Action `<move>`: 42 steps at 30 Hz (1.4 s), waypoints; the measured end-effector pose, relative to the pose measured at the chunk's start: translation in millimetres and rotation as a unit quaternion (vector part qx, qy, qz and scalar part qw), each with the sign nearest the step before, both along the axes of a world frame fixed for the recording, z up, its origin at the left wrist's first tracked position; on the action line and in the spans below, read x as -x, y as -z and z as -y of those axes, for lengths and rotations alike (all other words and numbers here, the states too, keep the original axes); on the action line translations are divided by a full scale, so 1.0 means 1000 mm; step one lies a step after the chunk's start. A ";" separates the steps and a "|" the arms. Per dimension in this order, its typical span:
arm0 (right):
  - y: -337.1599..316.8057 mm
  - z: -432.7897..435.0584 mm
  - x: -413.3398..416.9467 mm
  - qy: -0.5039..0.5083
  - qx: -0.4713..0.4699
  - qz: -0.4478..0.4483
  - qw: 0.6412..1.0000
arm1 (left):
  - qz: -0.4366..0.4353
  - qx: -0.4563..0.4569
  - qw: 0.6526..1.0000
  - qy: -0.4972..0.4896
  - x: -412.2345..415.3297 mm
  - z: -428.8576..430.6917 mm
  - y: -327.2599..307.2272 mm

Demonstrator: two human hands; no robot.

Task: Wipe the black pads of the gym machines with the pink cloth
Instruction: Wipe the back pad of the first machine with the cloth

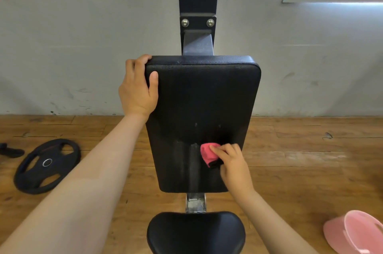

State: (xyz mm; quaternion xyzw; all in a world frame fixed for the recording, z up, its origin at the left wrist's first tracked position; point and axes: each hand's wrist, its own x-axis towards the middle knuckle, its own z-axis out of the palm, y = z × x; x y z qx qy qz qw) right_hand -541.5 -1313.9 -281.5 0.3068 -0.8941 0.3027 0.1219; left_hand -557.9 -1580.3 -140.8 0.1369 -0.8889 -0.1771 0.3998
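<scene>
Back pad (203, 98): upper left corner gripped by left hand (137, 87), likely for steadying. Pink cloth (208, 153): bunched, pinched in fingers (217, 150) of right hand (233, 165), pressed on lower pad for wiping. Seat pad (195, 231): below, untouched. Weight plate (46, 165), pink basin (356, 231): on floor.

Left arm: bare, stretched forward, left hand (137, 87) clasping the upper left corner of the back pad (204, 98), thumb on its face, fingers curled over the top edge | Right arm: bare, reaching in lower, right hand (234, 163) pinching the pink cloth (208, 153) against the pad's lower part
</scene>
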 end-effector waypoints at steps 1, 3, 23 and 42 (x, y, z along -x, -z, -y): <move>-0.005 -0.005 -0.001 0.008 0.048 0.030 0.998 | -0.002 0.001 1.000 0.000 0.000 0.000 0.000; -0.023 -0.018 0.003 0.058 0.132 0.062 0.988 | -0.003 -0.001 1.000 0.001 0.001 0.000 0.000; 0.026 0.020 -0.037 0.153 0.098 0.186 0.965 | -0.018 -0.008 1.000 -0.002 0.003 0.001 0.005; 0.004 0.046 -0.018 0.026 -0.040 0.027 0.998 | -0.022 -0.008 1.000 0.010 0.003 0.003 0.004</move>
